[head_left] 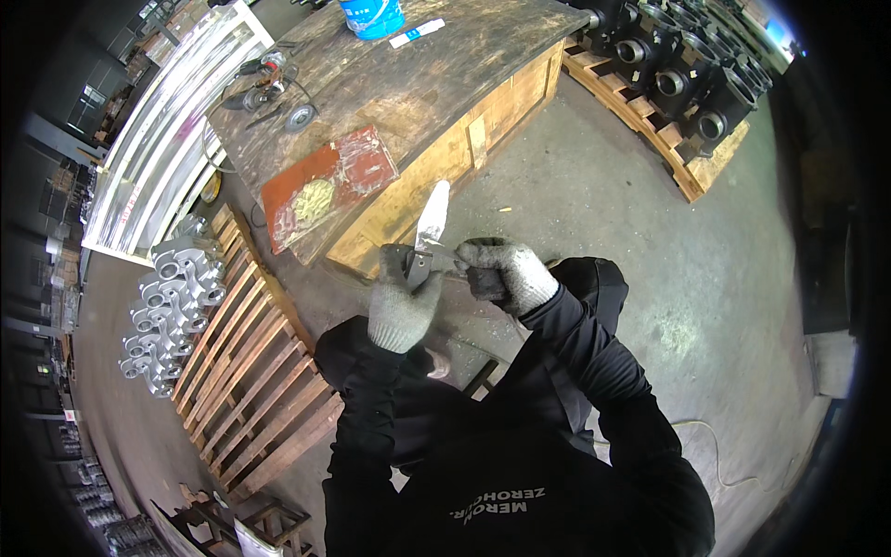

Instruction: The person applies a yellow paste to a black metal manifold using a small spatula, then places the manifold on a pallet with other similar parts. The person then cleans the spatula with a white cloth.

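In front of my knees, both my hands wear grey-white knit gloves with darker fingers. My left hand [404, 306] is closed on a narrow grey metal piece [420, 269]. Past its top stands a bright white, elongated tip [433, 213]; whether the two are one thing I cannot tell. My right hand [509, 272] is closed around a flat-bladed scraper [444, 249]. Its thin blade points left and meets or overlaps the piece in my left hand. The glove hides most of its handle. Ahead on the workbench, a red-brown board [357, 167] bears a pale yellow paste [313, 200].
On the wooden workbench [445, 84] are an angle grinder [269, 79], a loose disc [300, 117], a blue bucket [373, 17] and a white tube [417, 33]. A slatted pallet [251, 371] and silver castings [172, 311] are at left. Black castings [673, 82] stand on another pallet [640, 125] at far right.
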Demonstrator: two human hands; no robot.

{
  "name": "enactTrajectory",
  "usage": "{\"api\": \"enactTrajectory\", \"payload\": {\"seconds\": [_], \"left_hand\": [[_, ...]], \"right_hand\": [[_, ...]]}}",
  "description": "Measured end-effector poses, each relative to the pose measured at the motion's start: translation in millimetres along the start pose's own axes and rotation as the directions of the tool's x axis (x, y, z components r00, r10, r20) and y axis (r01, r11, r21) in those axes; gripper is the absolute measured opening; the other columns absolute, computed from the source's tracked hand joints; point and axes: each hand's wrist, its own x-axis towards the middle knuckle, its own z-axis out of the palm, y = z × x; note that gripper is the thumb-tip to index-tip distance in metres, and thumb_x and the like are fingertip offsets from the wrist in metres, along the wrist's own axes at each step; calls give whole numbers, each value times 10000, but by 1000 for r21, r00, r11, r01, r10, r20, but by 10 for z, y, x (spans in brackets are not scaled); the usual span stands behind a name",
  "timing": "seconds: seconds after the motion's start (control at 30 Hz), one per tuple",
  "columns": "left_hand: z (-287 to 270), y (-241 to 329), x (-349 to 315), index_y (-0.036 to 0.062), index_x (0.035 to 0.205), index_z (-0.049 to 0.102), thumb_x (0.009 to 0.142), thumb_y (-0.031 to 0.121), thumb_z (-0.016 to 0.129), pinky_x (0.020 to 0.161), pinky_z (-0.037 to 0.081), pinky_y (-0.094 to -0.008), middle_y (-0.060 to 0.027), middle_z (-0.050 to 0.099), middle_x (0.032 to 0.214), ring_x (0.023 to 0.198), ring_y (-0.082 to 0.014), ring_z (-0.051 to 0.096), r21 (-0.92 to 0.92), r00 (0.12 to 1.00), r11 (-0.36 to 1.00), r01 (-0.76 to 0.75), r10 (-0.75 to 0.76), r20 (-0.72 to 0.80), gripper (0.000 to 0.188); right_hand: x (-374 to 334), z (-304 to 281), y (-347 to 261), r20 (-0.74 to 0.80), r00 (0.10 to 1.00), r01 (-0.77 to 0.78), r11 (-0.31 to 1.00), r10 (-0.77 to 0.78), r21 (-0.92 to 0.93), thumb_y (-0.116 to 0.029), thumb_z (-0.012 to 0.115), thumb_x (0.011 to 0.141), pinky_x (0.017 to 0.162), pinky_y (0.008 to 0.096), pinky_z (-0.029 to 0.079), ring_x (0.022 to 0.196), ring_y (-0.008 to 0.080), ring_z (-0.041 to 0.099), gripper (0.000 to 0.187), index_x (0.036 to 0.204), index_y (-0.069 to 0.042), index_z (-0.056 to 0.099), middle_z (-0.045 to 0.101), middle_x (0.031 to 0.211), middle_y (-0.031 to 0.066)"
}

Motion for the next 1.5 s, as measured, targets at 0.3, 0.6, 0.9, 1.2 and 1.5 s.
{"api": "enactTrajectory", "payload": {"seconds": [0.3, 0.6, 0.9, 1.2, 1.5], "left_hand": [[-14, 92, -27, 15, 1074, 512, 876, 55, 727, 685, 510, -312, -96, 646, 886, 788, -151, 629, -96, 996, 991, -93, 94, 6, 295], [-31, 47, -60, -5, 1081, 501, 856, 108, 760, 736, 541, -382, -198, 680, 965, 866, -308, 705, -167, 1000, 986, -24, 26, 10, 361], [16, -57, -97, 32, 1064, 473, 892, 9, 705, 470, 445, -279, -52, 600, 753, 546, -105, 567, -177, 997, 981, -75, 76, -2, 290], [9, -168, -96, 9, 1090, 484, 835, 113, 757, 696, 528, -422, -182, 638, 869, 779, -345, 668, -184, 1000, 983, 17, -12, 27, 387], [67, -217, -83, 73, 1062, 444, 918, -7, 673, 441, 421, -264, -33, 574, 729, 507, -93, 527, -166, 992, 978, -123, 125, 0, 282]], "right_hand": [[-5, 59, -22, -84, 996, -46, 994, 38, -104, -250, 664, 984, 534, 227, 354, 581, 53, 447, 226, 1015, -29, 697, 520, 703, -56], [-49, 214, -59, -161, 970, 112, 923, -182, -368, -269, 704, 961, 628, 223, 423, 692, 60, 539, 291, 1081, -4, 705, 642, 825, -21], [-27, 199, -98, -184, 949, 167, 905, -255, -392, -293, 710, 966, 649, 239, 431, 718, 69, 532, 337, 1096, 18, 703, 629, 824, -16], [55, 188, -298, -140, 926, 283, 891, -350, -355, -281, 681, 983, 495, 248, 252, 543, 42, 346, 244, 931, -43, 676, 445, 654, -83], [33, 189, -106, -219, 936, 184, 913, -275, -364, -295, 720, 956, 547, 238, 377, 604, 62, 468, 303, 1020, 1, 709, 554, 722, -41]]}}
